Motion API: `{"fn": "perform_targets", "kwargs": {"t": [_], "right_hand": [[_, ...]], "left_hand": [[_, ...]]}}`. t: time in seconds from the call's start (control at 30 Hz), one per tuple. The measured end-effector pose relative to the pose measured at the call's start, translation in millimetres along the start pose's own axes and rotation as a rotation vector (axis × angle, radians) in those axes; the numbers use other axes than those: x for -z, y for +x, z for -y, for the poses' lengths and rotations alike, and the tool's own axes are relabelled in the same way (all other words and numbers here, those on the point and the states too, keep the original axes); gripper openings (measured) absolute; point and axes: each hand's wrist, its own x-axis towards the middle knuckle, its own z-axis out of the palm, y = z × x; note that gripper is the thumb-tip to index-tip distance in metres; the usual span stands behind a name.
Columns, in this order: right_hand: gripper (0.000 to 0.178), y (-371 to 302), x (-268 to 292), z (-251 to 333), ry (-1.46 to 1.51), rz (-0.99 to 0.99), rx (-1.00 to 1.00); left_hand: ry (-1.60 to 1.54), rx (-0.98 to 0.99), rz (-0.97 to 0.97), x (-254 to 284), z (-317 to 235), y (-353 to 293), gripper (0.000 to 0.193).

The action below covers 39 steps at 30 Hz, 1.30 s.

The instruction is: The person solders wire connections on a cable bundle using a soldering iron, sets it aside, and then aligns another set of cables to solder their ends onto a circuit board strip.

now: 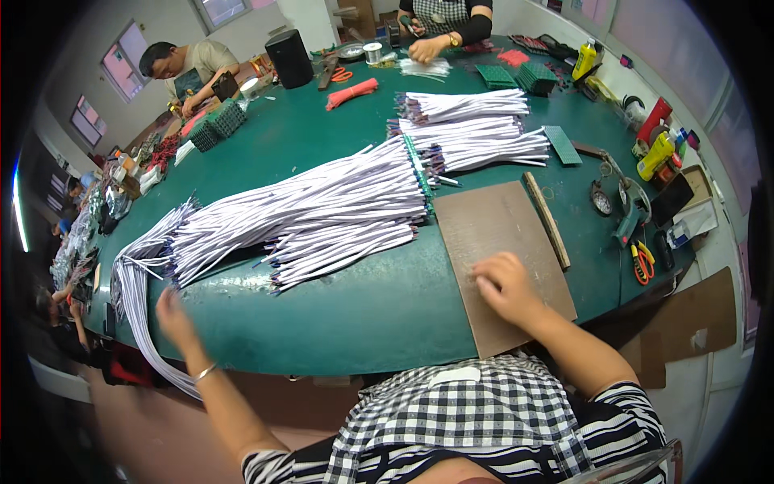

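My left hand (176,321), smeared by motion, is at the left table edge beside a bundle of white cables (139,310) that hangs over the edge. Whether its fingers hold anything cannot be made out. Over a flat brown board (508,230) is my right hand (509,292), its fingers curled in with the thumb; anything between them is too small to see. A large pile of white cables (298,198) with dark coloured ends lies across the table, between my hands and the far side. A smaller cable stack (343,254) lies along its near side.
More white cable bundles (468,129) lie farther back. A wooden strip (547,219) borders the board, with orange-handled pliers (642,263) and yellow bottles (657,156) at the right. Across the green table (347,315), one co-worker's hand (427,50) handles thin white pieces; another person sits at the far left.
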Motion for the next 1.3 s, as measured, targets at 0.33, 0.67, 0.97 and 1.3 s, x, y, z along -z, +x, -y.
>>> {"fn": "perform_targets", "kwargs": {"t": [0.33,0.67,0.97,1.3], "right_hand": [[0.080,221,1,-31,-0.377,0.023,0.420],[0.025,285,-8,-46,-0.238,-0.044,-0.089],[0.016,258,61,53,0.453,0.058,0.025],[0.015,140,54,119,1.023,-0.284,-0.062]], "left_hand": [[-0.503,-0.805,0.944,-157,-279,-112,0.027],[-0.696,-0.300,1.310,-155,-269,-134,0.022],[-1.667,0.732,1.172,-174,-273,-129,0.064],[-2.441,0.543,-0.145,-174,-115,-30,0.088]]}}
